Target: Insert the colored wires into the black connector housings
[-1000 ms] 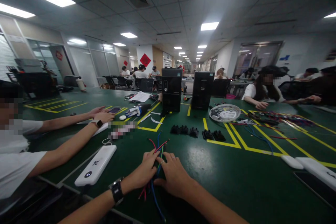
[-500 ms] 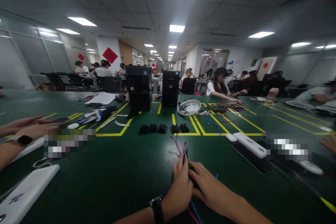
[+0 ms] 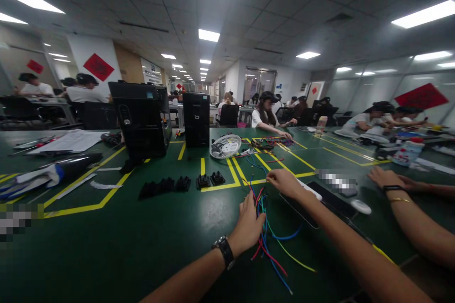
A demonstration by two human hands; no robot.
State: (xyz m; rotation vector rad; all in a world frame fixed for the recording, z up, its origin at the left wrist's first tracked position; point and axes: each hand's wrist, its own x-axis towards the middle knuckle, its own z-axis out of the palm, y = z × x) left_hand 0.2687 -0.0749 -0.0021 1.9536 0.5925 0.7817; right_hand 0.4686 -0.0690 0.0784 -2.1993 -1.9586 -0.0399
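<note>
My left hand (image 3: 248, 224), with a black watch at the wrist, is closed around a bundle of coloured wires (image 3: 263, 234). Red, blue and green strands fan out below it, and several ends stick up past the fingers. To its right and farther forward is my right hand (image 3: 286, 182), fingers bent together and pointing left; whatever they may hold is too small to make out. Beneath that forearm lie a white power bank (image 3: 310, 190) and a dark phone-like slab (image 3: 331, 201), both partly covered. Ahead of my left hand, several small black plastic parts (image 3: 183, 183) sit in a row.
Two black computer cases (image 3: 196, 120) stand at the back. A white plastic basket (image 3: 225, 147) and loose wires (image 3: 273, 142) lie near a person seated across the green table (image 3: 142, 246). A co-worker's arms (image 3: 401, 199) reach in from the right. Gloves (image 3: 35, 182) and papers (image 3: 71, 142) lie left.
My view has turned right. My right hand has left the wire bundle and moved forward and right. The left hand keeps the bundle, whose strands now spread out more.
</note>
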